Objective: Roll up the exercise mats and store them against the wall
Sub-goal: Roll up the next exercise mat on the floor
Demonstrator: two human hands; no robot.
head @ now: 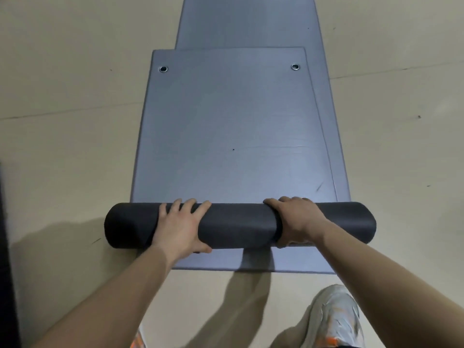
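A grey-blue exercise mat (231, 126) lies flat on the floor, its near part wound into a dark roll (241, 226) that runs left to right. Two metal eyelets mark its far end. My left hand (182, 227) rests on top of the roll left of the middle, fingers spread over it. My right hand (297, 219) wraps over the roll right of the middle, thumb underneath. A second grey-blue mat (251, 21) lies flat beneath the first and stretches beyond its far end; its near edge shows under the roll.
Pale beige floor (62, 96) surrounds the mats on both sides. My light shoe (334, 317) stands at the bottom right, close to the lower mat's near edge. A dark vertical edge (6, 247) runs along the far left of the view.
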